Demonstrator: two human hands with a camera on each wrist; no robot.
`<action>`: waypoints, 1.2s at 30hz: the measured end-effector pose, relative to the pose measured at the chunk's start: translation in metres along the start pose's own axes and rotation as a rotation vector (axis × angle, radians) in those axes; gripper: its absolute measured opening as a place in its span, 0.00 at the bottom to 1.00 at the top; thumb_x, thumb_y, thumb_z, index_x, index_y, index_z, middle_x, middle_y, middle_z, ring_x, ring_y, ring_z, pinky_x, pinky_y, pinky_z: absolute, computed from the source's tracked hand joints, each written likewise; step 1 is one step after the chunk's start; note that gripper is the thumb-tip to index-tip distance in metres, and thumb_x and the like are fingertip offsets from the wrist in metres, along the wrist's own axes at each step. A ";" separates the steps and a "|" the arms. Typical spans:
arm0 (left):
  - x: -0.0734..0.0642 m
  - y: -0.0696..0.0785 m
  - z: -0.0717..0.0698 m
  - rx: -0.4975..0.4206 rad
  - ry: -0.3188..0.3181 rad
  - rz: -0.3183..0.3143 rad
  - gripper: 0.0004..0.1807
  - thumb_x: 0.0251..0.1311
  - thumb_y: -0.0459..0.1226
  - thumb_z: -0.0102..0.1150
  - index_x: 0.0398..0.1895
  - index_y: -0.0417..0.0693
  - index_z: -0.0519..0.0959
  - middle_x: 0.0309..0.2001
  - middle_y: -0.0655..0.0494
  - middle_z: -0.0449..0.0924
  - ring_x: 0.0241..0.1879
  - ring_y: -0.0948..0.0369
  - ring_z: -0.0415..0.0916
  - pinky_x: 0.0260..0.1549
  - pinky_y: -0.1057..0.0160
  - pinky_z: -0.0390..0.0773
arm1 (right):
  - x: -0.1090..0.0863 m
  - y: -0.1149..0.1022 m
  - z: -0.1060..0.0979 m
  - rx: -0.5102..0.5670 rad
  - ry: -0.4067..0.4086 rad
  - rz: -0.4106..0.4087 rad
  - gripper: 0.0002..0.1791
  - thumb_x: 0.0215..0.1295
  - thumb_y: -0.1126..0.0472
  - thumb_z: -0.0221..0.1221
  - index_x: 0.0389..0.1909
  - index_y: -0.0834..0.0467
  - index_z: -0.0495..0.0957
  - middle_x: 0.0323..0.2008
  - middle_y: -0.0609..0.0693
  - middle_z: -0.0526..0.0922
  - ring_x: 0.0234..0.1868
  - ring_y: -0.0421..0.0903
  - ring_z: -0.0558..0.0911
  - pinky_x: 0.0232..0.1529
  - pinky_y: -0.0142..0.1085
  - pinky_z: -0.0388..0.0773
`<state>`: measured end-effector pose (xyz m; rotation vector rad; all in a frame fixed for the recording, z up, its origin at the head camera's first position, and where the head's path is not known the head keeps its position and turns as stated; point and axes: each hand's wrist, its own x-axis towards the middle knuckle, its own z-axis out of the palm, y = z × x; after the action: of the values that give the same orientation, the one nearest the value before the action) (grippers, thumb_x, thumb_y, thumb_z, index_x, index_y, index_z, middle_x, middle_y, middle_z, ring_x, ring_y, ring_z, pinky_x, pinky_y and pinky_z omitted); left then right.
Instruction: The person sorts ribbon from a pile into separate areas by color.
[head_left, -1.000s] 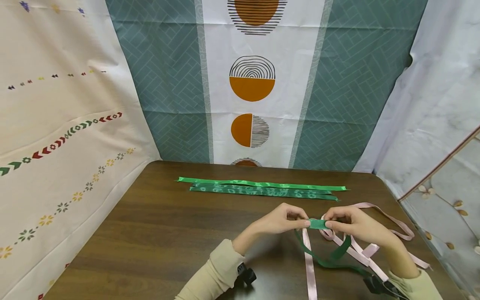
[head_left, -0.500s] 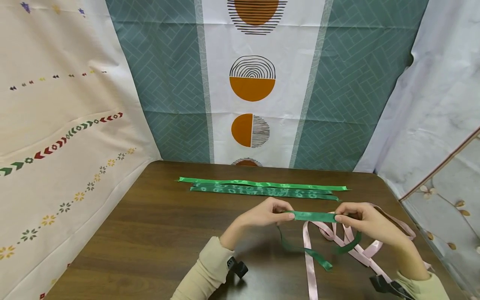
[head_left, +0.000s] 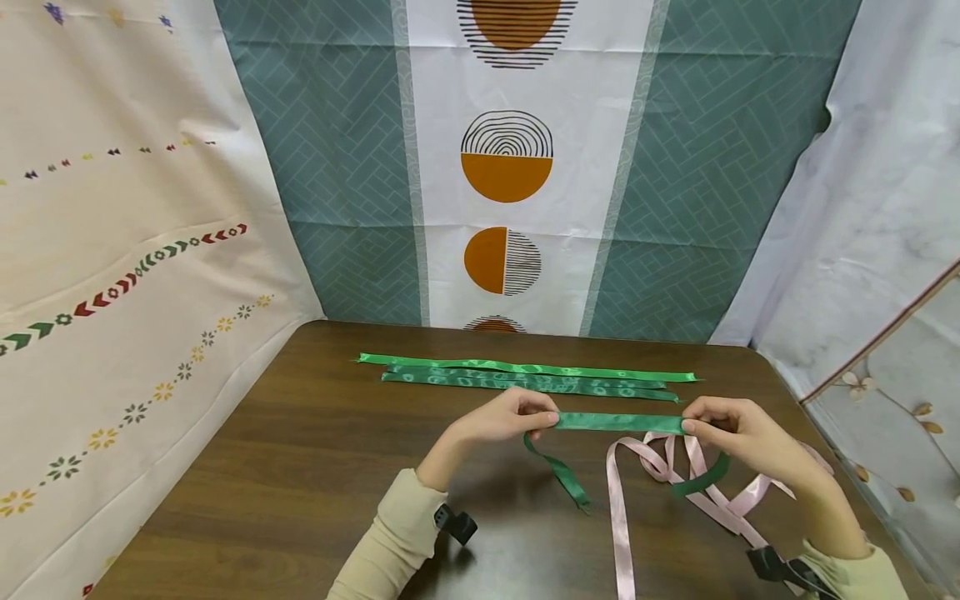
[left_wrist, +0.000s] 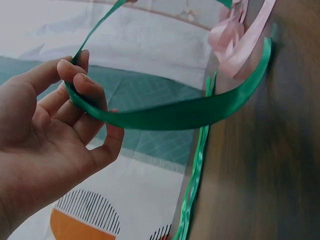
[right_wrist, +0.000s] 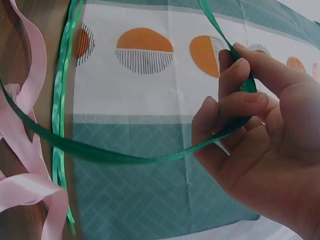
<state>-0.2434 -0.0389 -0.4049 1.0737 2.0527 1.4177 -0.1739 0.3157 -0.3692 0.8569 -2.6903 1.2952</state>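
Note:
A dark green satin ribbon [head_left: 621, 422] is stretched level between my two hands above the table. My left hand [head_left: 501, 417] pinches it between thumb and fingers, and a loose tail with a cut end hangs below that hand. On the other side my right hand [head_left: 742, 437] pinches the same ribbon, its other tail drooping in a curve under the fingers. In the left wrist view the ribbon's tail [left_wrist: 170, 116] bows down from the fingers. The right wrist view shows the other tail [right_wrist: 100, 154] sagging over a tangle of pink ribbon [right_wrist: 42, 195].
Several green ribbons [head_left: 525, 379] lie side by side across the back of the brown table [head_left: 315, 467]. The loose pink ribbon [head_left: 619, 517] lies looped at the right, partly beneath my right hand. Patterned cloths [head_left: 345, 167] hang behind and beside the table.
My left hand has moved left and slightly up, and my right hand a little right. The green ribbon's taut span between them has lengthened, and its left tail has swung left, off the pink ribbon.

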 end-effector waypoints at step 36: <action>-0.068 -0.022 -0.072 0.005 0.211 -0.098 0.10 0.69 0.37 0.53 0.37 0.36 0.78 0.20 0.54 0.69 0.19 0.49 0.61 0.21 0.59 0.65 | -0.011 0.023 -0.016 -0.114 0.051 0.188 0.05 0.70 0.59 0.56 0.39 0.54 0.80 0.30 0.42 0.81 0.32 0.37 0.78 0.32 0.31 0.75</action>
<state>-0.2600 -0.1392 -0.4027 0.8435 2.2230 1.5329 -0.1785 0.3438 -0.3780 0.5633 -2.8287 1.1615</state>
